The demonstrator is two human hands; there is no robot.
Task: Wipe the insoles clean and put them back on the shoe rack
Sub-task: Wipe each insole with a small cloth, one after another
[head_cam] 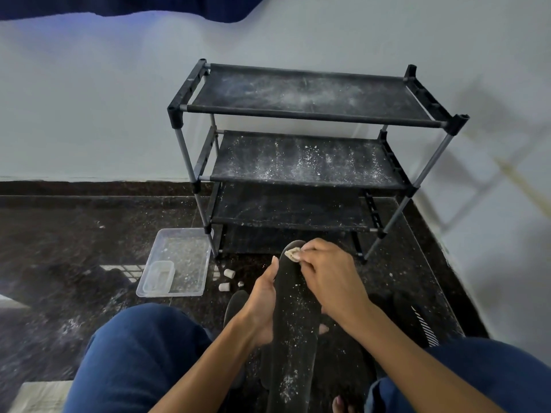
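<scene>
Head-worn view, downward, near shoe rack (301,150)

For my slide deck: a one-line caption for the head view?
Left hand steadies a dusty black insole while right hand wipes its tip with a cloth.

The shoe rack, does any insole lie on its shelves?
No, the shoe rack shelves hold only white dust.

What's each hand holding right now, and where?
Left hand grips the insole along its left edge, mid-length. Right hand pinches a small cloth against its toe end.
</scene>
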